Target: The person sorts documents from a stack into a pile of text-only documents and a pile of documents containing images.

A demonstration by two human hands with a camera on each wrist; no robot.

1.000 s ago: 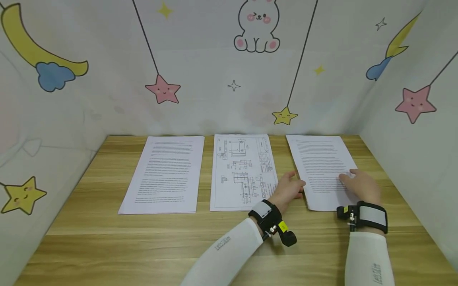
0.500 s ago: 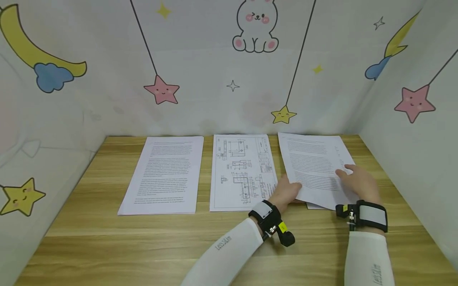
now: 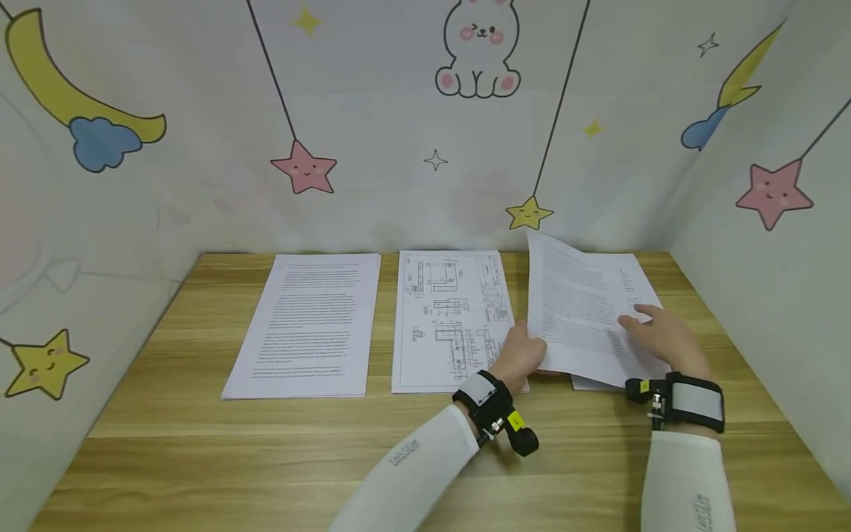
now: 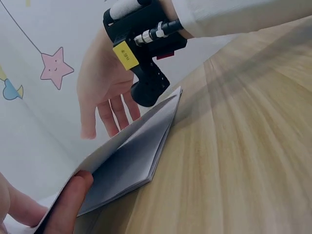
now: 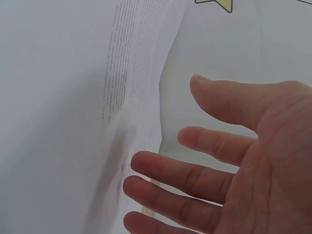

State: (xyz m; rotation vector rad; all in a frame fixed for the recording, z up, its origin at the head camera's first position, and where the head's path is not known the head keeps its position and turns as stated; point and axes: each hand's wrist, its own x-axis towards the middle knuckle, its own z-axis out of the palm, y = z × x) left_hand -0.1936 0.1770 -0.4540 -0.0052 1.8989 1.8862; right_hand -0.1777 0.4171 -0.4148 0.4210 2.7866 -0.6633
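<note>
In the head view my left hand (image 3: 518,357) pinches the left edge of a lifted printed sheet (image 3: 572,310), thumb on top and fingers beneath. The sheet bows upward on its left side, its far left corner raised, over the paper stack (image 3: 625,270) at the right. The left wrist view shows a finger (image 4: 73,200) under the raised edge and the flat stack (image 4: 131,165) below. My right hand (image 3: 668,341) is at the stack's right edge; in the right wrist view its fingers (image 5: 180,170) are spread and relaxed beside the paper (image 5: 126,63).
A stack of technical drawings (image 3: 425,369) lies in the middle, partly behind my left hand. Another text stack (image 3: 306,325) lies at the left of the wooden table (image 3: 266,458). A cartoon-printed backdrop (image 3: 379,111) stands behind and on both sides.
My left hand has taken hold of the top paper's left edge, lifted it and drawn it left, so it now curls upward. My right hand has stayed near the right edge, shifting slightly.
</note>
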